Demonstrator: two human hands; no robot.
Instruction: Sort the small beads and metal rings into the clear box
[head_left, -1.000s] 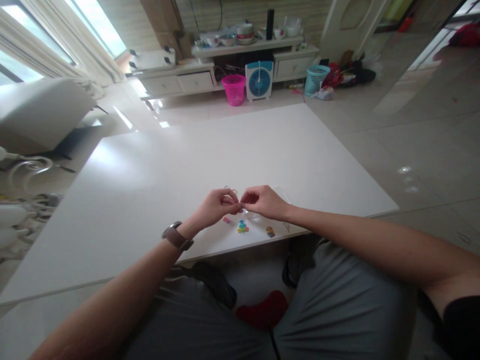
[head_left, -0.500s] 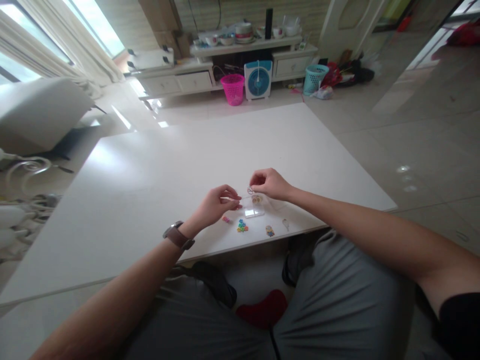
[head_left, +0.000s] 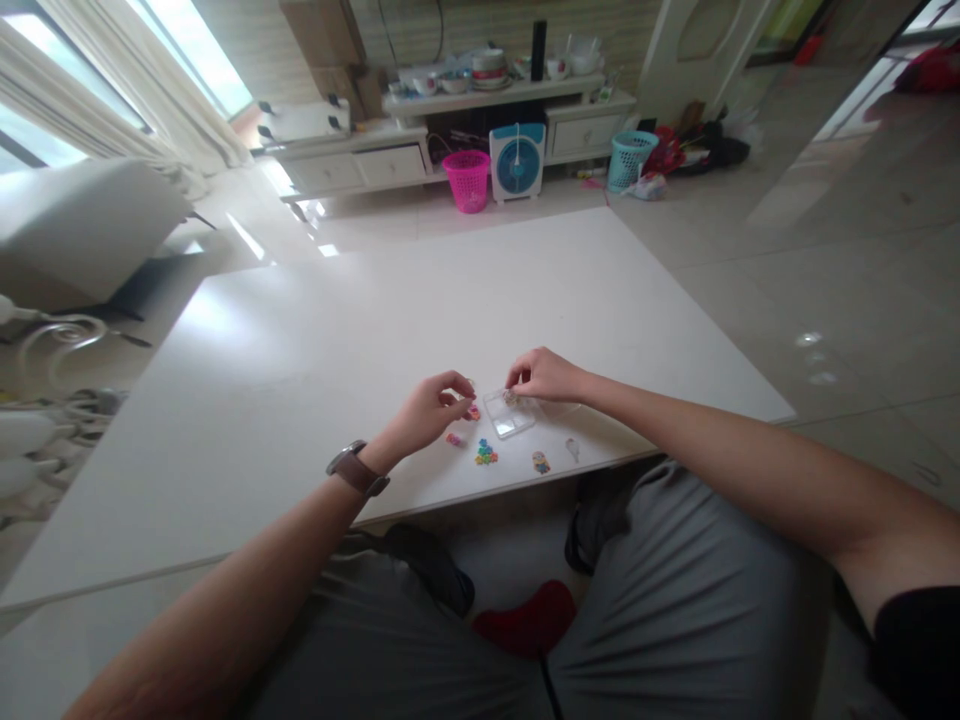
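A clear divided box [head_left: 511,424] lies near the table's front edge, with small rings [head_left: 512,398] in its back part. My right hand [head_left: 541,375] reaches over that part, fingertips pinched at the rings; what exactly they grip is too small to tell. Left of the box, my left hand [head_left: 442,402] pinches a small pink item [head_left: 472,411] with a ring above it. Closer to the edge lie a pink piece [head_left: 454,439], a cluster of colourful pieces [head_left: 486,453], a yellow and blue figure [head_left: 541,462] and a pale small piece [head_left: 573,450].
The white table [head_left: 360,330] extends away on all sides of the hands. A clear lid-like sheet [head_left: 561,408] lies right of the box, partly under my right wrist. Beyond the table stand a pink basket [head_left: 467,182], a fan [head_left: 517,163] and a blue basket [head_left: 631,162].
My right hand has lowered onto the box's back part. My left hand has drawn slightly left from the box, and a pink item now shows at its fingertips.
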